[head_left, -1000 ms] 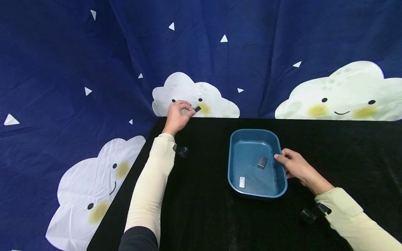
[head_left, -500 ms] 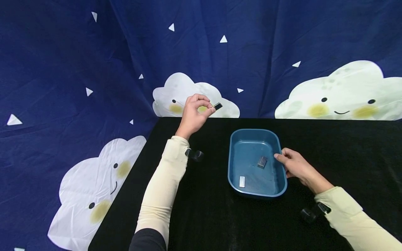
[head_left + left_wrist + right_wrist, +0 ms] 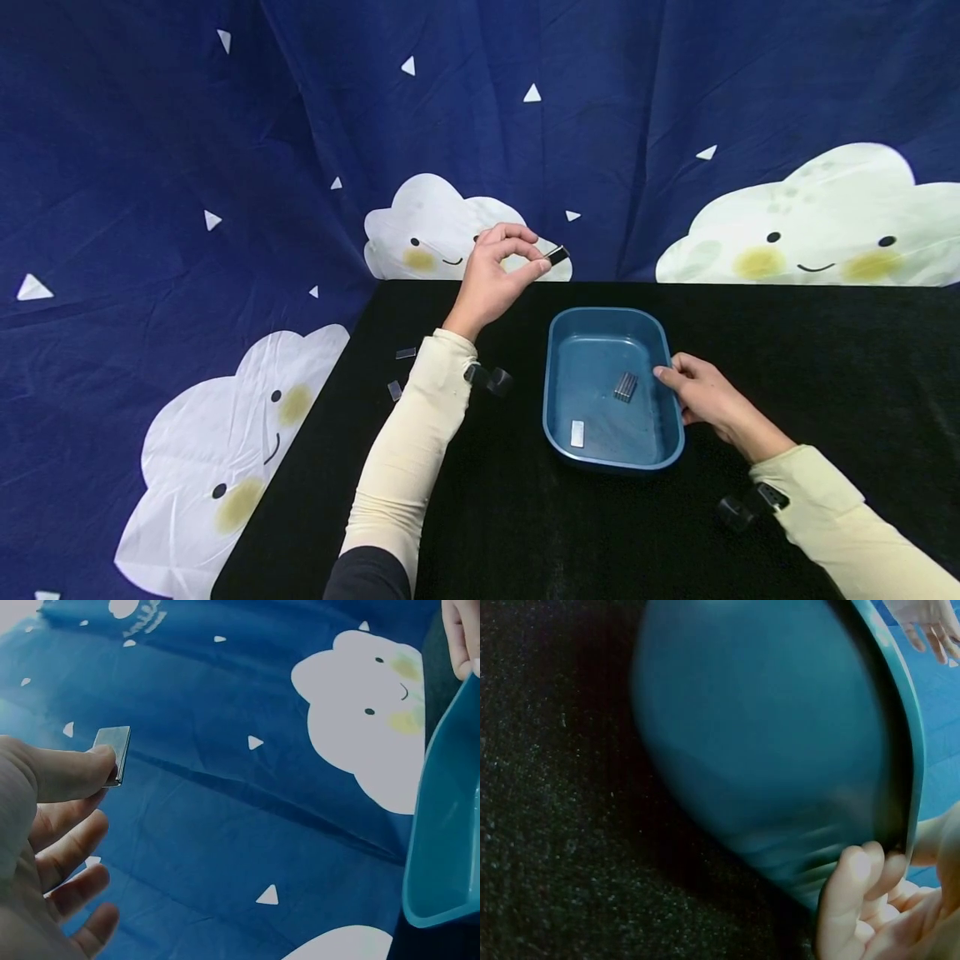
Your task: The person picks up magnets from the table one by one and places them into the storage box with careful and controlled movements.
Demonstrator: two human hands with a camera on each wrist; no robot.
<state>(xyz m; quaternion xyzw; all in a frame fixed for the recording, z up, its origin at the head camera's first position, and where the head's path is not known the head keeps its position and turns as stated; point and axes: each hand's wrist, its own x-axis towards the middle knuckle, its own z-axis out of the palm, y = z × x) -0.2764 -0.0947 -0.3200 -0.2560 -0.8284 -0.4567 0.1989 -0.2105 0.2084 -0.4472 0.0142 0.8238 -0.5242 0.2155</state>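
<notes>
My left hand [image 3: 497, 273] pinches a small flat metal block [image 3: 557, 255] between thumb and index finger, above the table's far side. In the left wrist view this block [image 3: 114, 747] looks silver and rectangular, with the other fingers loosely bent below it. My right hand [image 3: 711, 398] grips the right rim of a blue plastic tub [image 3: 588, 375], thumb over the edge and fingers outside. Inside the tub lie a dark cluster of several slim metal pieces [image 3: 625, 387] and one silver block [image 3: 577, 434]. From the right wrist view, the curled fingers [image 3: 844, 896] meet the tub's outer wall.
Two small rectangular pieces, one farther back [image 3: 406, 353] and one nearer [image 3: 394, 390], lie on the black table [image 3: 525, 533] left of my left forearm. A blue curtain [image 3: 480, 125] with clouds hangs behind and along the left side.
My left hand has moved right with the pinched block, nearer the tub. Its forearm has uncovered two small pieces on the table. The right hand and tub stay put.
</notes>
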